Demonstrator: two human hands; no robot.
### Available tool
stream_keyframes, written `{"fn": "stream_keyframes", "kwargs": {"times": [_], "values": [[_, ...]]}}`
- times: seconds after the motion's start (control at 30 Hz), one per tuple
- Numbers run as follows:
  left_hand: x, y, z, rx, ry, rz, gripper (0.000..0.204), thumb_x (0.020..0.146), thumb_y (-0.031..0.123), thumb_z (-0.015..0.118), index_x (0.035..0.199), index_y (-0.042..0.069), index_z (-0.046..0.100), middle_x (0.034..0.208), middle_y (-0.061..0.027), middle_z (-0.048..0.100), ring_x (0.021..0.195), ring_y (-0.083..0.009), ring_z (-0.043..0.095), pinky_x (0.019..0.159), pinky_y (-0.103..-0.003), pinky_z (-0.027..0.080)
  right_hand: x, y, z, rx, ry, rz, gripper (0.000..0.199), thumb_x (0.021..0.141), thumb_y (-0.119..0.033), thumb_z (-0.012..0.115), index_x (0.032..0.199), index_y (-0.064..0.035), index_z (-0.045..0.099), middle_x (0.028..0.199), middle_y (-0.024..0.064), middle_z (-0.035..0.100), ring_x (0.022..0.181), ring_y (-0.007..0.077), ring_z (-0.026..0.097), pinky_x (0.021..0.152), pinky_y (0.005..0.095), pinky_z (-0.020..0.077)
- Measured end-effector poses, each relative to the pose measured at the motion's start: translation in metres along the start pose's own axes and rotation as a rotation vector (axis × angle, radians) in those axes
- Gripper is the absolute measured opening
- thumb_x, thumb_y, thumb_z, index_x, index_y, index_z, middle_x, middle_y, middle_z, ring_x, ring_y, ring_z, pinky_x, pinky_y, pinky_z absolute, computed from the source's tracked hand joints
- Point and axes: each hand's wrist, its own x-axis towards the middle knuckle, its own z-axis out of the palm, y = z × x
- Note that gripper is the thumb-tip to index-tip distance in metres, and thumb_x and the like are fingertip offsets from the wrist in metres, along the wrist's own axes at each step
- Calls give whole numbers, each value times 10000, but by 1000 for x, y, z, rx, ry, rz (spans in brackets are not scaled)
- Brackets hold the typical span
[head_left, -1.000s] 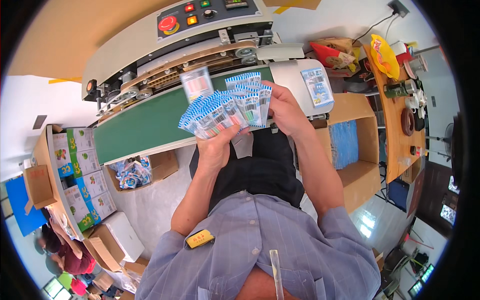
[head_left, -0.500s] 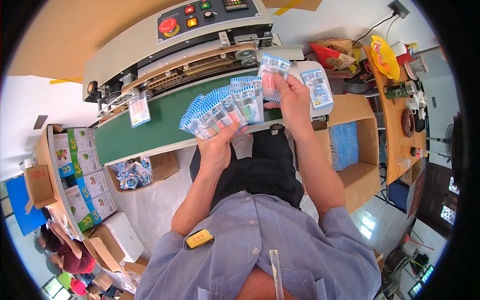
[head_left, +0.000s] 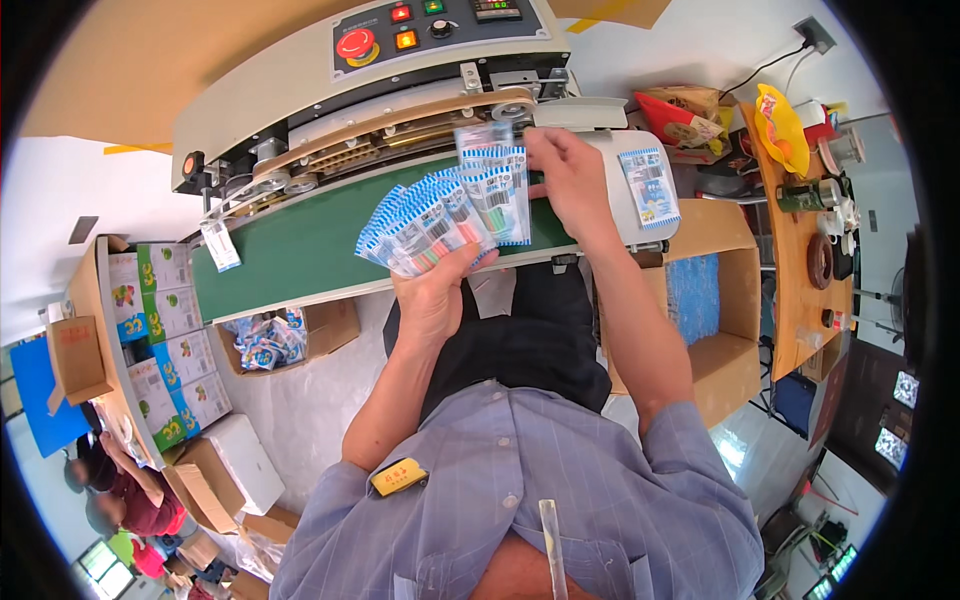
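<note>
My left hand [head_left: 432,298] is closed on a fanned bunch of small clear packets [head_left: 430,225] with blue-striped ends and pink and green sticks inside. The bunch hangs over the green conveyor belt [head_left: 280,262] of a band sealing machine [head_left: 400,110]. Just behind the bunch, another packet [head_left: 484,136], smeared by motion, lies at the sealer's intake. My right hand [head_left: 575,185] is beside it, fingers bent and apart, no packet visible in them. At the belt's left end a packet [head_left: 221,246] hangs from the sealer. One more packet [head_left: 650,188] rests on the white side plate.
An open carton [head_left: 735,375] with blue packets stands at the right, by a wooden table [head_left: 790,340] with jars and a yellow bag. Below the belt is a carton [head_left: 330,335] of packets. Stacked printed boxes [head_left: 175,340] and another person [head_left: 140,490] are at the left.
My right hand has moved the packet left to the sealer's intake and its fingers have come off it. The packet at the far end has travelled left. My left hand keeps its bunch.
</note>
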Motion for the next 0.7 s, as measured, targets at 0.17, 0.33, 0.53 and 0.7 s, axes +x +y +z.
{"fn": "stream_keyframes", "kwargs": {"times": [0.17,0.33,0.53,0.7], "values": [[0,-3,3,7,-9,0,472,803,-73,674,1241,48,542,1137,-99,640,1013,-246,659,791,-403,613,-32,1,-9,119,104,-57,330,977,-260,569,1165,5,626,994,66,686,867,139,675,645,265,560],[-2,-9,10,18,-36,-15,468,802,-68,675,1236,49,544,1138,-101,641,1010,-244,660,787,-397,613,-48,15,-17,316,-308,120,264,983,-229,554,1106,-17,652,936,49,690,818,116,675,616,251,565],[-2,-7,14,31,7,6,451,810,-86,656,1225,49,545,1147,-101,640,1019,-244,658,785,-401,615,-38,-2,-36,307,47,92,261,970,-223,564,1057,6,654,931,72,691,768,123,673,554,237,578],[-4,-5,11,30,29,-7,450,813,-88,654,1227,53,545,1155,-101,637,1018,-243,660,780,-406,617,-12,-7,-38,161,-14,148,281,961,-229,577,1074,14,661,939,81,687,770,121,658,570,232,575]]}}
